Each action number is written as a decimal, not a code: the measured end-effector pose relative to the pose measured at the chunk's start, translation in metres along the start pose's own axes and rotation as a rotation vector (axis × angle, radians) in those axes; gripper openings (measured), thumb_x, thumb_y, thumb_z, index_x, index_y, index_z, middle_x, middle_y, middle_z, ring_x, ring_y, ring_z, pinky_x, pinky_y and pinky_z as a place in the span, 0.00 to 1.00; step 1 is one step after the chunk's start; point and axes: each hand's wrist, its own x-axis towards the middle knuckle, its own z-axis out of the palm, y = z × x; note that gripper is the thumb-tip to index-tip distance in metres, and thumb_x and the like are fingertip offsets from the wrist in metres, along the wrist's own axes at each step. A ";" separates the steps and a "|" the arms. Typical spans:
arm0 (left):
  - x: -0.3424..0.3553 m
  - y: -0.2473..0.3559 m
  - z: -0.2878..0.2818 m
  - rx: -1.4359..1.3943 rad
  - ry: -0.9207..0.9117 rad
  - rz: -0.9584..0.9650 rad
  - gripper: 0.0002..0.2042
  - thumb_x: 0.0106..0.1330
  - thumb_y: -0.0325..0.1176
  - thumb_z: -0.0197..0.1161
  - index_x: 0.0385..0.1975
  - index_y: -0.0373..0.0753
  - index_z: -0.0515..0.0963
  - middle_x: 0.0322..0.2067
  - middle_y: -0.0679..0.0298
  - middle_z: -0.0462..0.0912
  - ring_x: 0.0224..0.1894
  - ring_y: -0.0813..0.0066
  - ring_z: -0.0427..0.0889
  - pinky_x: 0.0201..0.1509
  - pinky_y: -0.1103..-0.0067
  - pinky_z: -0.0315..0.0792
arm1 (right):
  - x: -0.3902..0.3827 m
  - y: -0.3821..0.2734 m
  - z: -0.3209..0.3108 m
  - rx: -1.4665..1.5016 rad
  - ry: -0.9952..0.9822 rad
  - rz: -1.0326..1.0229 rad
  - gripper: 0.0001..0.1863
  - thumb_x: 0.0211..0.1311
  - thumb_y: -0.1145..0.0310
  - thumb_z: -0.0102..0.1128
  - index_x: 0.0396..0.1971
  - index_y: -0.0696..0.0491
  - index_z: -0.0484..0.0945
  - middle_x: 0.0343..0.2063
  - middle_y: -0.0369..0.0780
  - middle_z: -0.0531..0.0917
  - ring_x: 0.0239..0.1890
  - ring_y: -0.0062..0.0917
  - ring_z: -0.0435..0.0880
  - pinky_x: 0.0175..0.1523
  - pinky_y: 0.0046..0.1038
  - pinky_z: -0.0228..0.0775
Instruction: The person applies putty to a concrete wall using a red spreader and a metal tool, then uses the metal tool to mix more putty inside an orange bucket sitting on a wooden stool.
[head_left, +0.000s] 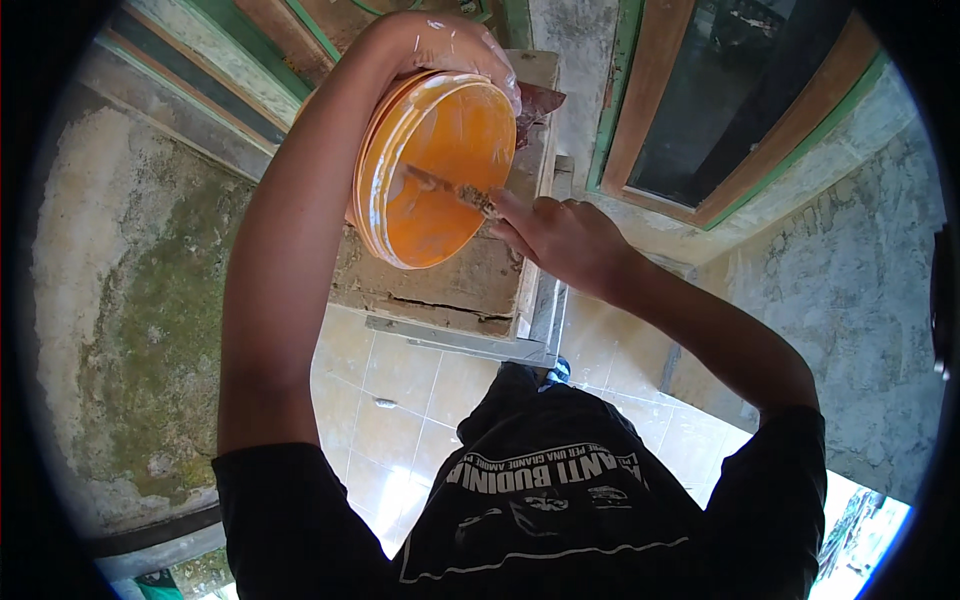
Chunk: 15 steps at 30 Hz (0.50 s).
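An orange plastic bucket (460, 130) is tipped on its side with its mouth facing me, its rim and inner wall smeared with white. My left hand (455, 47), flecked with white, curls round the bucket's far side and holds it; part of the fingers is hidden behind the rim. In my right hand (570, 240) is a slim tool with a crusted handle (475, 200), gripped near its end. Its thin brownish front part reaches into the bucket's mouth near the inner wall. Whether its tip is a blade or bristles I cannot tell.
Beneath the bucket stands a worn wooden bench (430, 290) with a cracked front edge. A dark reddish piece (540, 103) lies beyond the bucket. To the right is a wood-framed window (735, 100); a mossy wall (160, 300) rises at left. Pale tiles (390, 370) cover the floor.
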 end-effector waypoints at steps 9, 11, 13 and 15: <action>-0.010 -0.002 0.002 -0.030 0.014 -0.007 0.18 0.63 0.40 0.55 0.47 0.37 0.79 0.45 0.60 0.81 0.46 0.68 0.78 0.54 0.76 0.68 | 0.015 0.014 -0.022 -0.224 0.013 0.022 0.33 0.60 0.69 0.52 0.66 0.44 0.56 0.20 0.44 0.77 0.16 0.28 0.79 0.19 0.28 0.75; 0.010 -0.013 -0.004 -0.009 0.008 0.005 0.18 0.63 0.40 0.56 0.47 0.36 0.79 0.45 0.60 0.81 0.46 0.68 0.78 0.53 0.76 0.69 | 0.002 0.011 -0.007 0.027 -0.103 0.021 0.29 0.67 0.61 0.50 0.66 0.36 0.56 0.19 0.42 0.74 0.15 0.24 0.74 0.19 0.28 0.73; 0.000 -0.018 -0.001 -0.014 0.023 -0.036 0.18 0.62 0.40 0.56 0.47 0.36 0.79 0.45 0.60 0.81 0.45 0.69 0.78 0.53 0.76 0.69 | 0.009 0.008 -0.014 0.111 -0.013 -0.002 0.29 0.66 0.61 0.52 0.66 0.35 0.56 0.18 0.41 0.73 0.17 0.25 0.76 0.21 0.29 0.74; 0.001 0.000 0.003 0.039 0.075 -0.031 0.18 0.62 0.40 0.56 0.47 0.35 0.79 0.44 0.60 0.82 0.45 0.70 0.78 0.52 0.76 0.69 | 0.013 0.030 -0.018 -0.092 0.100 0.103 0.27 0.65 0.62 0.53 0.64 0.36 0.60 0.18 0.41 0.73 0.17 0.27 0.76 0.22 0.30 0.74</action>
